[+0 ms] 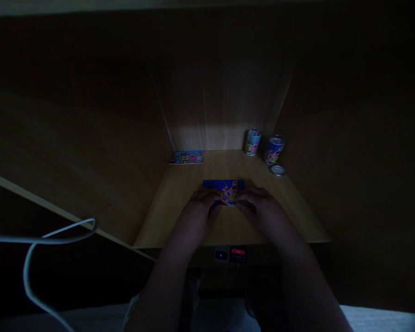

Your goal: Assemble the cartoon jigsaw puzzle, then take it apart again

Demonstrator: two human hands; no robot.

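A flat blue cartoon picture [229, 186] with pink and yellow figures lies on the wooden desktop in front of me. My left hand [206, 204] is at its lower left, with finger and thumb bent in against it. From the other side my right hand [254, 201] pinches at its lower right, fingertips close to those of the left. The fingers cover the picture's lower corners. In the dim light, fine details of its surface do not show.
A second cartoon picture [187, 157] lies at the back left. At the back right stand a light blue cartoon can [252, 142] and a dark blue one [274, 151], with a round lid [278, 170] beside it. Wooden panels flank the desktop; a white cable [60, 240] loops at left.
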